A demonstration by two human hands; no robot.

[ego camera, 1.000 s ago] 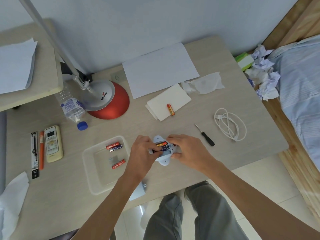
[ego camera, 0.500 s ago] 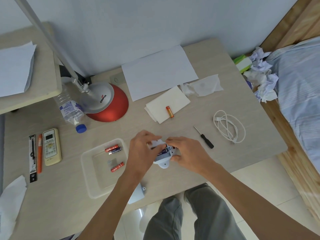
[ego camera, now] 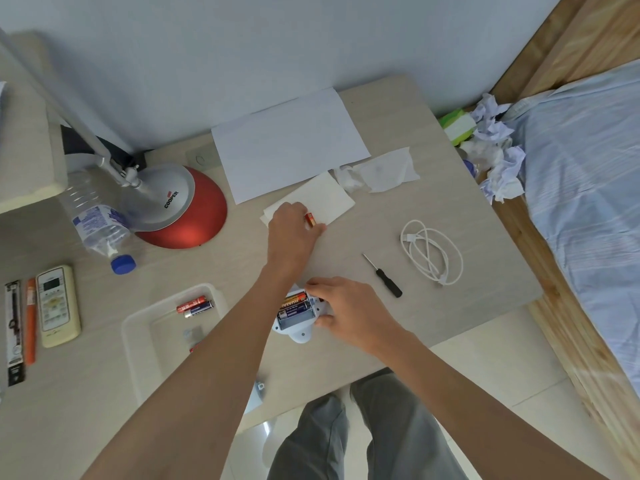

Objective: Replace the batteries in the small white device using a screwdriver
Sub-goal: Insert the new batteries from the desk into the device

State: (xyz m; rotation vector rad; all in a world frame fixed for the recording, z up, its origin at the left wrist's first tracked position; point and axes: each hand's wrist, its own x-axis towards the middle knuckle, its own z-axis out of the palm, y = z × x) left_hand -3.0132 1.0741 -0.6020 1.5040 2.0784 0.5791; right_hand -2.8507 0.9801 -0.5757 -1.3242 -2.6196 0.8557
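The small white device (ego camera: 300,332) lies near the desk's front edge with its battery bay open and two batteries (ego camera: 293,304) inside. My right hand (ego camera: 341,306) holds the device at its right side. My left hand (ego camera: 293,233) is stretched to the folded white paper (ego camera: 329,199), fingers closed around the orange battery (ego camera: 310,219) there. The black-handled screwdriver (ego camera: 384,277) lies on the desk to the right of the device, untouched. The device's cover (ego camera: 256,396) lies at the front edge, partly hidden by my left forearm.
A clear plastic tray (ego camera: 138,327) at the left holds several batteries (ego camera: 194,306). Behind stand a red lamp base (ego camera: 187,216), a water bottle (ego camera: 97,223) and a white sheet (ego camera: 287,143). A remote (ego camera: 57,306), a white cable (ego camera: 433,251), a tissue (ego camera: 381,171) and a bed (ego camera: 585,202) at right.
My left hand left the device and moved back to the folded paper, closing on the orange battery. My right hand stayed on the device.
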